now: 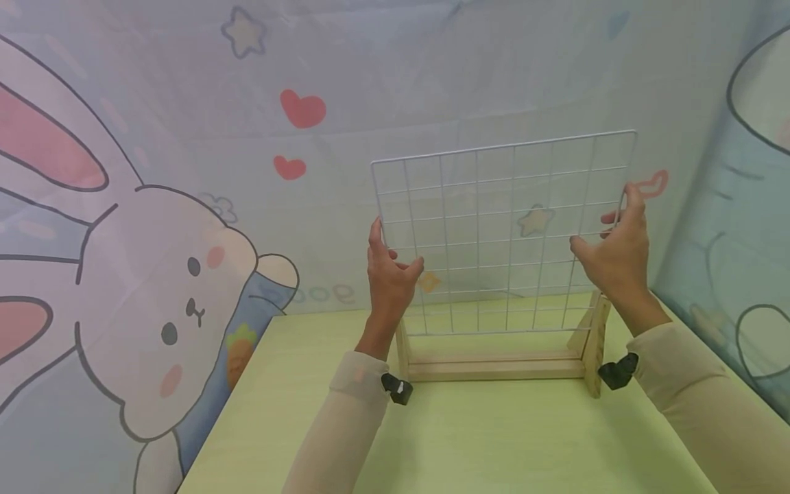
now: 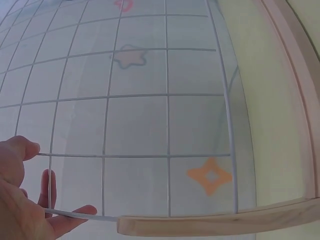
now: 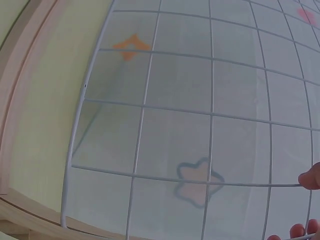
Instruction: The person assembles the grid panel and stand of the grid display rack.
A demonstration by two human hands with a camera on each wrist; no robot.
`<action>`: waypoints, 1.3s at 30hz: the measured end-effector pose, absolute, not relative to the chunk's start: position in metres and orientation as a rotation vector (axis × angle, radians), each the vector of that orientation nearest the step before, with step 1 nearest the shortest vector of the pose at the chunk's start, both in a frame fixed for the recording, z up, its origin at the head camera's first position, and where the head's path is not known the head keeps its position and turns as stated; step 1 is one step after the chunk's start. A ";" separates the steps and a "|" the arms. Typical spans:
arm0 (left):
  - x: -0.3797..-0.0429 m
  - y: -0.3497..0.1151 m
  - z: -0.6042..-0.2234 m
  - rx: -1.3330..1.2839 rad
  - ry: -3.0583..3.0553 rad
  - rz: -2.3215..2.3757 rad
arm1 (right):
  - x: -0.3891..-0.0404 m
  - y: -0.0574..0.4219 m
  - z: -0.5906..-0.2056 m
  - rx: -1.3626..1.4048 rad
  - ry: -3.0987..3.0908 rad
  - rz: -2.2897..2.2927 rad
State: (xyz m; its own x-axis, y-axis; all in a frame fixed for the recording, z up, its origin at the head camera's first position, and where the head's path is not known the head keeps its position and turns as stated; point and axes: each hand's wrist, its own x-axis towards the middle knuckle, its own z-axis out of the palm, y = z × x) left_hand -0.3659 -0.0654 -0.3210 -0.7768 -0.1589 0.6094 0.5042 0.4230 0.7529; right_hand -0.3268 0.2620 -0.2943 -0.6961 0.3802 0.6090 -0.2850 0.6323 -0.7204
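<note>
Both hands hold a white wire grid panel (image 1: 494, 237) upright by its two side edges. My left hand (image 1: 393, 278) grips the left edge, thumb on the near side and fingers around the outer wire. On the opposite edge, my right hand (image 1: 620, 254) does the same, a little higher up. Below the panel stands a wooden frame (image 1: 496, 371) with two uprights joined by a crossbar. In the left wrist view, the panel's side wire meets the end of a wooden upright (image 2: 215, 222). The right wrist view shows the lower corner beside the wood (image 3: 30, 212).
The frame stands on a pale yellow-green table (image 1: 296, 398). Behind it hangs a printed cloth (image 1: 395, 75) with hearts, stars and a large rabbit (image 1: 179, 302). A second cloth wall (image 1: 734, 226) closes off the right side. Black wrist cameras (image 1: 397, 389) sit on both sleeves.
</note>
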 end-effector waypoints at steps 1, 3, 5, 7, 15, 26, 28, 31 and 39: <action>-0.366 -0.065 -0.322 -0.289 -2.062 -1.387 | -0.327 0.262 -0.295 -0.075 -2.077 1.087; -0.366 -0.065 -0.323 -0.288 -2.062 -1.392 | -0.326 0.262 -0.295 -0.079 -2.083 1.082; -0.366 -0.064 -0.325 -0.287 -2.067 -1.394 | -0.326 0.263 -0.296 -0.081 -2.087 1.079; -0.365 -0.064 -0.327 -0.284 -2.071 -1.397 | -0.325 0.263 -0.297 -0.084 -2.092 1.078; -0.364 -0.063 -0.332 -0.291 -2.094 -1.410 | -0.327 0.265 -0.305 -0.115 -2.079 1.087; -0.362 -0.066 -0.341 -0.281 -2.106 -1.438 | -0.325 0.262 -0.314 -0.096 -2.098 1.076; -0.363 -0.066 -0.343 -0.281 -2.107 -1.438 | -0.324 0.262 -0.315 -0.096 -2.101 1.080; -0.363 -0.066 -0.345 -0.277 -2.113 -1.437 | -0.325 0.262 -0.317 -0.098 -2.109 1.084; -0.364 -0.065 -0.353 -0.268 -2.140 -1.368 | -0.323 0.264 -0.326 -0.071 -2.113 1.064</action>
State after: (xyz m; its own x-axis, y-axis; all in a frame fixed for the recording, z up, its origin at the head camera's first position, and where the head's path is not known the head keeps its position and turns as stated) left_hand -0.3643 -0.0654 -0.3533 -0.8119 -0.1358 0.5678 0.4584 0.4539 0.7641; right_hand -0.3226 0.2643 -0.3261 -0.7132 0.3605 0.6011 -0.2684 0.6518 -0.7093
